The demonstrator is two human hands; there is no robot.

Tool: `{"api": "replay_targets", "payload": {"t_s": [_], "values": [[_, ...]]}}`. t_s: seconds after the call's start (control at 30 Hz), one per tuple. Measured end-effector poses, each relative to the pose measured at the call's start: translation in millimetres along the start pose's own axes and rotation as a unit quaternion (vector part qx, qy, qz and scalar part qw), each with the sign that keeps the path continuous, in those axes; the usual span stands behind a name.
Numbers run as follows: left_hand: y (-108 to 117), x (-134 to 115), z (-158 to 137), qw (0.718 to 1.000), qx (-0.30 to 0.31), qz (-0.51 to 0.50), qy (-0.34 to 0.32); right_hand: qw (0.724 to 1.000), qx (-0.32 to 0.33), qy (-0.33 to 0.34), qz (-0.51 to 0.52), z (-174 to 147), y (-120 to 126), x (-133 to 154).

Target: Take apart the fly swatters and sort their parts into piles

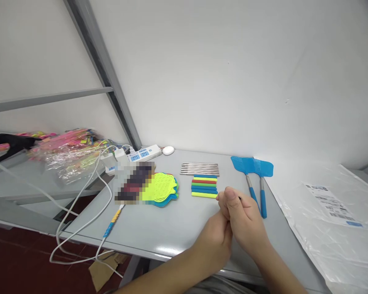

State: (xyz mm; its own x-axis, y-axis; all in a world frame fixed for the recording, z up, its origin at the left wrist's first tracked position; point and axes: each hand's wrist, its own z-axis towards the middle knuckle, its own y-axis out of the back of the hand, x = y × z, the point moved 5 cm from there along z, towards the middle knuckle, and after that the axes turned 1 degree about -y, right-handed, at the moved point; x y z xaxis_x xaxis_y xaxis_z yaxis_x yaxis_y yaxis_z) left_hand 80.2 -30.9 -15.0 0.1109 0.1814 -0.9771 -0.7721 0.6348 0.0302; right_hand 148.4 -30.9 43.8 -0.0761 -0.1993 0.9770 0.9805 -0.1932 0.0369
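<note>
My left hand (213, 241) and my right hand (247, 218) are both closed and pressed together above the front of the table. A small dark end pokes out beside my right fingers; the rest of what they hold is hidden. Just behind my hands lies a row of coloured handle tubes (204, 186) in blue, yellow, red and green. Beyond them several metal rods (199, 168) lie side by side. Two blue fly swatters (253, 167) with metal shafts and blue grips rest to the right of my hands. Yellow-green mesh swatter heads (163, 188) are stacked on the left.
A white power strip (144, 154) with plugs and a white rounded object (168, 150) stand at the back left. White cables (112, 192) loop over the left edge. Plastic-bagged pink and yellow items (70, 151) lie further left. A white plastic mailer (334, 216) covers the right side.
</note>
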Motion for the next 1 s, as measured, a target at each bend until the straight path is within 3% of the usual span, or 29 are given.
{"api": "replay_targets", "payload": {"t_s": [0.23, 0.63, 0.73, 0.83, 1.0], "values": [[3.5, -13.7, 2.4, 0.997, 0.012, 0.08, 0.001, 1.0, 0.006, 0.008, 0.016, -1.7, 5.0, -6.8], [3.0, -19.2, 6.0, 0.998, 0.014, 0.063, 0.021, 0.999, -0.028, 0.011, 0.04, 9.6, 10.5, -10.9], [3.7, -10.5, 3.9, 0.997, 0.006, 0.077, 0.025, 0.997, -0.061, 0.026, 0.047, 8.4, 10.1, -9.4], [7.1, -3.4, 0.4, 0.988, -0.001, 0.156, 0.002, 0.987, -0.108, 0.071, 0.1, 1.6, 18.1, -1.0], [13.7, -3.4, -3.6, 0.979, 0.016, 0.204, -0.027, 0.937, -0.284, 0.135, 0.155, -16.5, 57.1, 4.0]]}}
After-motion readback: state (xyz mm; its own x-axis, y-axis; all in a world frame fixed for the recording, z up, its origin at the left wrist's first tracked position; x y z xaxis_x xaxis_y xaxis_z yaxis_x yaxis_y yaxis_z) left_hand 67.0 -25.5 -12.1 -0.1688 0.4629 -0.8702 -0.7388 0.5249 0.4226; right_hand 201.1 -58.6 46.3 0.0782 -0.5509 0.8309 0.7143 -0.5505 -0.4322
